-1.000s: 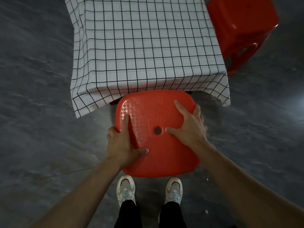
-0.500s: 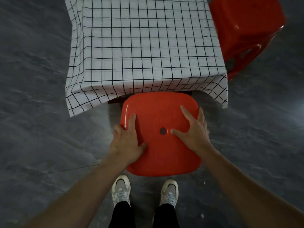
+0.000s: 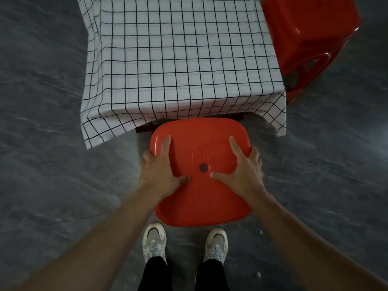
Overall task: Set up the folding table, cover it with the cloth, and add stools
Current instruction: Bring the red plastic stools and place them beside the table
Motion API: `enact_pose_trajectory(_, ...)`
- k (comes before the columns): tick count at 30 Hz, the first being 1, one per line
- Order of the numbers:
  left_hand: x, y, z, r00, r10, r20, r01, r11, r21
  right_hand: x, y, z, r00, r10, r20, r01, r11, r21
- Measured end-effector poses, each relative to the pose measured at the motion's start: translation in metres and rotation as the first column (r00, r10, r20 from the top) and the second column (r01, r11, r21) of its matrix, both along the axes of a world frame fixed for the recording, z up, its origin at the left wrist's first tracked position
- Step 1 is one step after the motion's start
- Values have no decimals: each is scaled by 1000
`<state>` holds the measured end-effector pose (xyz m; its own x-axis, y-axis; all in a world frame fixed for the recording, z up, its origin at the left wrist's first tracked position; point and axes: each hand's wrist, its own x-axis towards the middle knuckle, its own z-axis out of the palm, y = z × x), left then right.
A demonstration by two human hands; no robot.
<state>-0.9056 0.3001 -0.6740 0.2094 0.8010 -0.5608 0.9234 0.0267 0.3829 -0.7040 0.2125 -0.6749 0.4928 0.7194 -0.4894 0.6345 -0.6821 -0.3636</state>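
A low table is covered by a white cloth with a black grid (image 3: 180,59), whose hem hangs over the near edge. A red plastic stool (image 3: 201,204) stands upright right in front of it, its far edge at the cloth's hem. My left hand (image 3: 159,171) grips the seat's left edge, thumb and forefinger on top. My right hand (image 3: 241,171) grips the right edge the same way. The table's legs are hidden by the cloth; only a dark strip (image 3: 144,129) shows under the hem.
A second red stool (image 3: 310,38) stands at the table's right side, close to the cloth. My two feet in pale sneakers (image 3: 154,242) are just behind the near stool. Grey stone-look floor (image 3: 52,143) lies all around.
Both hands have slid outward from the top of the seat to its side edges. The stool has settled level and square to the table's near edge.
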Motion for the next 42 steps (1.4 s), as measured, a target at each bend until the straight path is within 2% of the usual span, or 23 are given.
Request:
enact_pose_trajectory(15,-4,-59,-2,998,40,54,-40,999,-1,-2,-52,2,999,-18,-27,19,1000,18)
enact_pose_trajectory(26,-3,-68,1,997,50,64,-50,999,-10,-4,-62,4,999,-12,-30,12,1000,-7)
enact_pose_trajectory(32,-2,-66,4,1000,-4,11,4,1000,31,-3,-62,3,1000,8,10,-8,1000,-18)
enact_pose_trajectory(42,-2,-75,5,1000,6,-12,-5,1000,22,-4,-71,4,999,30,32,-29,998,-56)
